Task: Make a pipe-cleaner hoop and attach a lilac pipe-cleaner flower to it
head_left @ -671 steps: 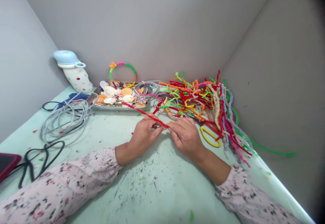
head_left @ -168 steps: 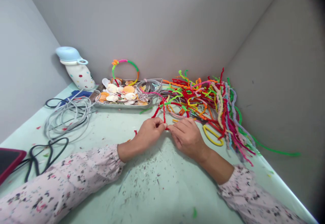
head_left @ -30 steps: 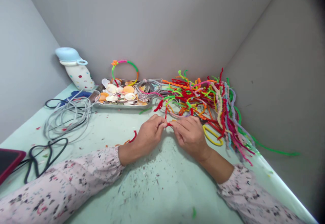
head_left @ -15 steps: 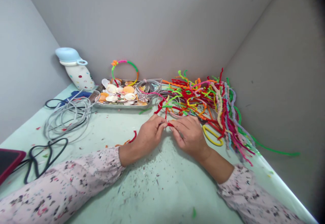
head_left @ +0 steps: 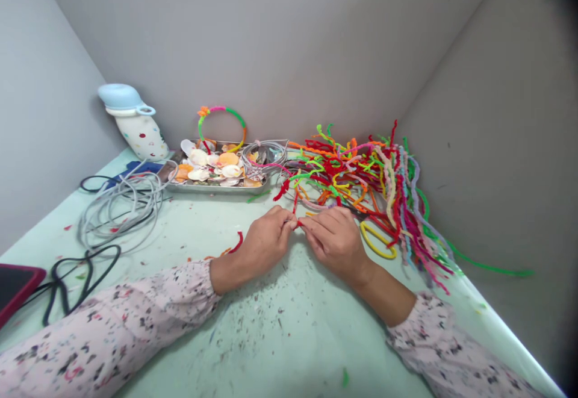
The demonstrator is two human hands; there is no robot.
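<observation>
A red pipe cleaner [head_left: 295, 203] is pinched between both hands above the middle of the table, one length rising behind the fingertips. My left hand [head_left: 267, 238] holds it with closed thumb and forefinger. Close beside it on the right, my right hand [head_left: 338, 242] pinches the same strand, its fingertips nearly touching the left ones. Only a short red bit shows between the fingers. Just behind the hands, a heap of multicoloured pipe cleaners [head_left: 356, 172] spreads to the right. By my left wrist lies another short red piece [head_left: 237, 242].
A metal tray [head_left: 212, 189] of seashells stands at the back, with a colourful pipe cleaner ring [head_left: 245, 127] upright on it. At left are a bottle [head_left: 139, 136], coiled grey cable [head_left: 121, 217], black cord [head_left: 56, 286] and a red-edged device [head_left: 20, 292]. A yellow loop [head_left: 378, 241] lies right.
My fingertips have shifted slightly on the red strand, and less red shows between them. The red and green strands just behind my hands have moved a little.
</observation>
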